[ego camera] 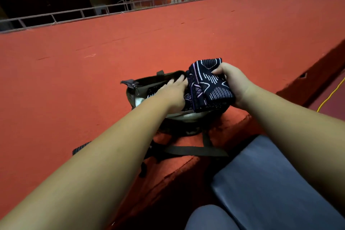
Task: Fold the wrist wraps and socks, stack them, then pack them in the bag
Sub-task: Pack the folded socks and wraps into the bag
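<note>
A dark olive bag (134, 87) lies open on the red carpeted platform, its pale lining showing. My right hand (233, 82) grips a folded stack of dark navy socks and wraps (209, 86) with white and lilac stripes, held at the bag's mouth on its right side. My left hand (174, 89) reaches into the bag with straight fingers, pressing against the inner wall beside the stack. A small dark striped piece (81, 149) lies on the carpet under my left forearm.
The bag's strap (196, 152) trails over the platform's front edge (179, 170). A blue-grey seat cushion (270, 183) sits at the lower right. A metal railing (74, 13) borders the far side of the platform (130, 43). A yellow cable (330, 93) runs on the floor at right.
</note>
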Tool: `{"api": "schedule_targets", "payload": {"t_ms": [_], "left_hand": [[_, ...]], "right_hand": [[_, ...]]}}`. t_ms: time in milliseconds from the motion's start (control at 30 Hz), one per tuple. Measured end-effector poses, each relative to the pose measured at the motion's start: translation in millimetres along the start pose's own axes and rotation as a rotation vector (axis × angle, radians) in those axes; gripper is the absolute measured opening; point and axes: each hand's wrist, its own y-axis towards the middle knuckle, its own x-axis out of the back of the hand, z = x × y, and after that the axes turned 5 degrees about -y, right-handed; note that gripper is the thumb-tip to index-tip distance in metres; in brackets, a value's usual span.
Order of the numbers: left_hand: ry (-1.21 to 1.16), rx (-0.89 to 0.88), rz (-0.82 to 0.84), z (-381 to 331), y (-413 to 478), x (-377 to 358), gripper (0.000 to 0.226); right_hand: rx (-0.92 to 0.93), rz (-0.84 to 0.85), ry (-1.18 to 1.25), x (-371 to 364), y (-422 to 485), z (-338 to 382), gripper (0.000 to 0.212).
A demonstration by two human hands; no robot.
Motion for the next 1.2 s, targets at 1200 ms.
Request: {"api": "schedule_targets", "payload": {"t_ms": [1200], "left_hand": [[-0.091, -0.185, -0.150, -40.9, 8.4, -29.3, 0.074]], "right_hand": [[-0.276, -0.165, -1.045, 39.4, 24.8, -39.8, 0.027]]}}
